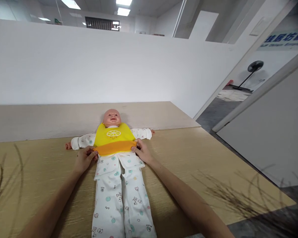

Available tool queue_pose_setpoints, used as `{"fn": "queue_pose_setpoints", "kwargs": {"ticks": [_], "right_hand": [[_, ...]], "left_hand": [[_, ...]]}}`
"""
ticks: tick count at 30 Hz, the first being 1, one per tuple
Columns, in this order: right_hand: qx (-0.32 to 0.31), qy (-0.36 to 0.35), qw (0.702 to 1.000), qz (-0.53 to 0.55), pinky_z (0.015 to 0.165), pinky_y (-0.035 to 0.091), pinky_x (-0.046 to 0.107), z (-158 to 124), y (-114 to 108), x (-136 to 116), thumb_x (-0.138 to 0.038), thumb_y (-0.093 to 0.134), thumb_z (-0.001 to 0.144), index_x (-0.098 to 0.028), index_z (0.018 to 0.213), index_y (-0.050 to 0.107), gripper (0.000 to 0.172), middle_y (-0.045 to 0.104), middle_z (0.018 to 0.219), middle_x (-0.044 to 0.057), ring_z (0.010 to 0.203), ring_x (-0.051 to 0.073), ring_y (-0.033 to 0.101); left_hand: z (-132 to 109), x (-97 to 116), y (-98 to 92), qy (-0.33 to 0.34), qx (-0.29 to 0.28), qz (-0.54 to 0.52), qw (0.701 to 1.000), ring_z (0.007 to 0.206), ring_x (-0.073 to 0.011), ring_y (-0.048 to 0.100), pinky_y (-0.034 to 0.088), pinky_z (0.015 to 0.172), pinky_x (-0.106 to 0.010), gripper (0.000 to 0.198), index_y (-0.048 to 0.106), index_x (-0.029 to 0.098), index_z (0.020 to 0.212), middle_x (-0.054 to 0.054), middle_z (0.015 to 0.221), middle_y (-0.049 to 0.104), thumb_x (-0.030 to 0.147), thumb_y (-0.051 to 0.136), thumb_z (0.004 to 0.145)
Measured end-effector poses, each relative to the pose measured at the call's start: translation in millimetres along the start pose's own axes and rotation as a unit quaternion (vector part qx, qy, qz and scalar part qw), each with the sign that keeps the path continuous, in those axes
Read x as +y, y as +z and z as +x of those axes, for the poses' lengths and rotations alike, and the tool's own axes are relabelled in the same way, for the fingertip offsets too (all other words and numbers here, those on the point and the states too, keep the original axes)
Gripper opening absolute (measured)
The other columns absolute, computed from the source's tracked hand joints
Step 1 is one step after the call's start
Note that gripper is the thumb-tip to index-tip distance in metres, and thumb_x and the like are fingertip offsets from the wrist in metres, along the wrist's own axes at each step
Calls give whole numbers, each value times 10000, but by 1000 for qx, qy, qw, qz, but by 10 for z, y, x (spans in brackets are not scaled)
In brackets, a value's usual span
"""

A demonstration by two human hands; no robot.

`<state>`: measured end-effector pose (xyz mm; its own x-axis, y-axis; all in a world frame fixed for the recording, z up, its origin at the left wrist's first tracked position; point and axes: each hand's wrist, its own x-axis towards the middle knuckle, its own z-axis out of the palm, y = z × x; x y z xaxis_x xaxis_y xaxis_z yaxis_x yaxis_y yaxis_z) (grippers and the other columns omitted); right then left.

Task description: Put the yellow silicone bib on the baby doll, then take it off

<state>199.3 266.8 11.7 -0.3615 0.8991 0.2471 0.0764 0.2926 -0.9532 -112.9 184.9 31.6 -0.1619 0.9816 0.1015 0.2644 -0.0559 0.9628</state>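
Observation:
A baby doll (112, 118) lies on its back on a wooden table, its arms stretched out to both sides. It wears white printed pajamas (136, 198) with long sleeves and trousers. Over its chest is a yellow bib (115, 134) with a white citrus slice and an orange band (115, 147) along the lower edge. My left hand (86, 159) pinches the left end of that band between thumb and fingers. At the opposite end, my right hand (142, 152) grips the band's corner the same way. The band looks stretched straight between both hands.
The wooden table (183, 158) reaches a paler board (39, 120) along the white wall (89, 66). To the right, an open doorway shows a standing fan (255, 66) and a white door (268, 132). Blurred dark strands (233, 198) cross the lower right of the view.

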Motion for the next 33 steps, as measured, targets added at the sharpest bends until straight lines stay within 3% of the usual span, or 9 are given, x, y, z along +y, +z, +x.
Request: {"fn": "queue_pose_setpoints", "kwargs": {"ticks": [7,19,33], "right_hand": [[-7,-2,1000,-13,597,342,266,6,3,7,-745,634,798,-241,840,444,541,526,671,-27,618,144,468],[-12,-11,1000,-13,604,351,269,3,-16,28,-707,615,841,-237,873,454,498,507,693,-27,632,145,470],[-6,-8,1000,-9,599,365,272,-8,-6,-15,-732,601,834,-238,865,470,512,511,689,-24,630,150,471]], "left_hand": [[-7,43,9,8,1,2,1000,580,-168,592,501,607,-311,582,650,169,787,-41,619,643,728,773,679],[-9,24,6,12,-7,-24,1000,573,-146,595,502,599,-285,677,644,167,829,-15,613,649,806,764,642],[-12,-20,-78,38,-67,-70,995,610,-155,615,496,620,-276,628,664,153,1056,-19,657,666,671,809,731]]}}
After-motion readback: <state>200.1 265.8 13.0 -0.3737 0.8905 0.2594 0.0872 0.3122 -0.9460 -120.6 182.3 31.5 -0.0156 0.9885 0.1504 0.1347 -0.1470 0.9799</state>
